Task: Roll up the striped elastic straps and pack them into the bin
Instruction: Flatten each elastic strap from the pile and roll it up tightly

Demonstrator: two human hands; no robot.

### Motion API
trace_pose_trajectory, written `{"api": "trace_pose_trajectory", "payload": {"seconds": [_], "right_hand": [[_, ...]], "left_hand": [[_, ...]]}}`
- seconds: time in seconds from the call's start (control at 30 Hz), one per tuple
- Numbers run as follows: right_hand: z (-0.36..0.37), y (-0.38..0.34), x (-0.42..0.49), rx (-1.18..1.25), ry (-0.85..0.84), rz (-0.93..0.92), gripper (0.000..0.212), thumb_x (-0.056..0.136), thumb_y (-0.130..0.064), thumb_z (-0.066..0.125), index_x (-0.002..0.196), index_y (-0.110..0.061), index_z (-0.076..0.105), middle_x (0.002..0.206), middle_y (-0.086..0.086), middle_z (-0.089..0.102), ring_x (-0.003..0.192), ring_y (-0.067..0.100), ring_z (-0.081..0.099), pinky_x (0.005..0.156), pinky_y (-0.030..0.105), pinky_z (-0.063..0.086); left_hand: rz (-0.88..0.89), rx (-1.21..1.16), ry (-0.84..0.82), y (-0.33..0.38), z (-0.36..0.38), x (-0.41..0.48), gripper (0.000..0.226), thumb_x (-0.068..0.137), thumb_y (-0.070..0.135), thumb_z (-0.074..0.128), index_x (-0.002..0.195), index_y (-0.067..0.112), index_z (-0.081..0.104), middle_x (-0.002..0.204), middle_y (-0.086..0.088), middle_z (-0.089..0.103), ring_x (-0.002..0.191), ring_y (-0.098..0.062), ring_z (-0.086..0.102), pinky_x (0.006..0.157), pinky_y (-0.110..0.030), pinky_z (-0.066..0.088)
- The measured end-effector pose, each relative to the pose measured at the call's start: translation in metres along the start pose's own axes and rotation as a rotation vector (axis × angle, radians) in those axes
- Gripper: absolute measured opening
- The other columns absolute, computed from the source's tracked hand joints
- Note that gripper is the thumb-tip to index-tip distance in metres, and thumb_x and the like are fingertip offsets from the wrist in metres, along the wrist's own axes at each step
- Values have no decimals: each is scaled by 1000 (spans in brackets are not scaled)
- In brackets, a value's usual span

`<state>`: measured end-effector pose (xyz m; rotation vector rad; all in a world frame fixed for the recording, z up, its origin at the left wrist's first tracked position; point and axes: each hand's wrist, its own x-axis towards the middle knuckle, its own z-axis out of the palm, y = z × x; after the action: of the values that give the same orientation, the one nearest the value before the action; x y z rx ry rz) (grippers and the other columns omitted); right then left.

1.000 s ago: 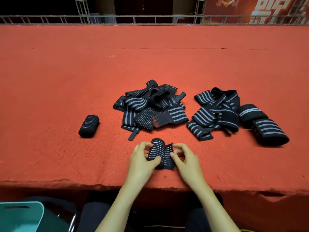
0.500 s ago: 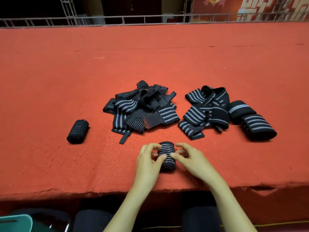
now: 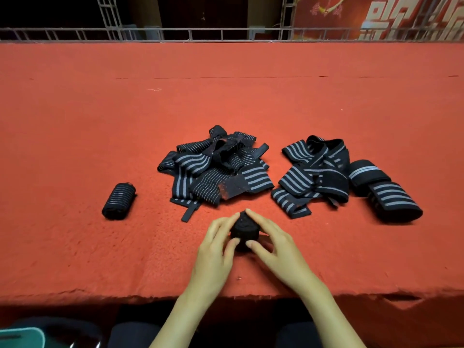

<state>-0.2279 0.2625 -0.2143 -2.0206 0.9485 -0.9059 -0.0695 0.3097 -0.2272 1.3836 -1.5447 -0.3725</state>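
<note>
Head view: my left hand [image 3: 216, 244] and right hand [image 3: 272, 241] pinch the strap roll [image 3: 244, 228] between curled fingertips, its loose tail now wound in, ready for the bin [image 3: 22, 330].

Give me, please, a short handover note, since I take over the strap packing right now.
Left hand and right hand: both grip one small roll near the red table's front edge.
Done: that roll looks wound up; a finished roll lies on the table to the left.
Left: roll the loose straps in the middle heap and right heap, then pack all; only a corner of the teal bin shows, bottom left.
</note>
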Motion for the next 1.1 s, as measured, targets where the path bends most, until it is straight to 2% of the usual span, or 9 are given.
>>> {"api": "trace_pose_trajectory", "payload": {"seconds": [0.1, 0.23, 0.37, 0.53, 0.63, 0.7, 0.87, 1.0, 1.1], "right_hand": [[9, 5, 0, -60, 13, -43, 71, 89, -8, 63, 146, -35, 31, 142, -25, 38, 132, -6, 38, 109, 15, 31], [15, 9, 0, -54, 57, -18, 73, 89, -6, 63, 144, -37, 28, 141, -29, 35, 131, -12, 35, 106, 8, 27], [15, 8, -1, -32, 66, 10, 73, 89, -3, 63, 142, -41, 28, 142, -26, 36, 131, -15, 33, 104, 5, 25], [12, 5, 2, 12, 33, 53, 75, 88, -4, 64, 141, -44, 30, 139, -22, 45, 126, -10, 43, 100, 8, 34], [20, -5, 9, 99, -25, 80, 68, 90, -5, 63, 140, -41, 34, 134, -19, 51, 118, -9, 52, 96, 14, 43], [32, -12, 19, 160, -69, 102, 66, 90, -4, 63, 139, -38, 36, 132, -16, 54, 110, -11, 56, 91, 12, 45], [82, -32, 61, 186, -205, 94, 66, 90, -7, 64, 142, -34, 34, 133, -7, 56, 104, -2, 62, 89, 12, 45], [129, -47, 102, 88, -272, 33, 65, 90, -20, 65, 146, -25, 33, 145, 2, 43, 120, 9, 52, 101, 24, 44], [150, -63, 128, 82, -302, -12, 64, 91, -20, 65, 146, -17, 33, 143, 4, 40, 118, 9, 49, 94, 10, 42]], "left_hand": [[-15, 55, 6, -6, 1, -2, 48, 90, 32, 47, 137, 34, 40, 123, 17, 48, 112, -4, 54, 91, -33, 50], [-67, 10, -62, -5, 3, 1, 51, 86, 15, 53, 131, 37, 42, 135, 12, 49, 123, -6, 50, 102, -24, 40], [-85, -38, -108, -5, 0, 6, 56, 88, 5, 57, 120, 47, 38, 131, 15, 50, 123, -8, 51, 104, -19, 38], [-127, -177, -117, -8, -7, 8, 50, 86, 8, 57, 123, 39, 45, 129, 17, 55, 120, -3, 52, 103, -33, 43], [-173, -241, -76, -12, -19, 6, 51, 87, 11, 58, 130, 36, 45, 127, 13, 57, 118, -1, 51, 100, -23, 42], [-247, -296, -46, -15, -33, 4, 51, 87, 15, 60, 128, 39, 42, 122, 14, 58, 114, 4, 53, 93, -15, 42], [-368, -290, 57, -41, -84, 7, 33, 79, 23, 56, 111, 32, 52, 109, 14, 65, 104, -6, 62, 87, -22, 47], [-460, -145, 172, -59, -122, 19, 27, 88, 11, 56, 111, 24, 51, 110, 4, 63, 103, -17, 61, 96, -39, 45], [-491, -32, 261, -68, -150, 35, 31, 91, 1, 52, 120, 11, 48, 109, -2, 60, 105, -20, 57, 96, -35, 43]]}}
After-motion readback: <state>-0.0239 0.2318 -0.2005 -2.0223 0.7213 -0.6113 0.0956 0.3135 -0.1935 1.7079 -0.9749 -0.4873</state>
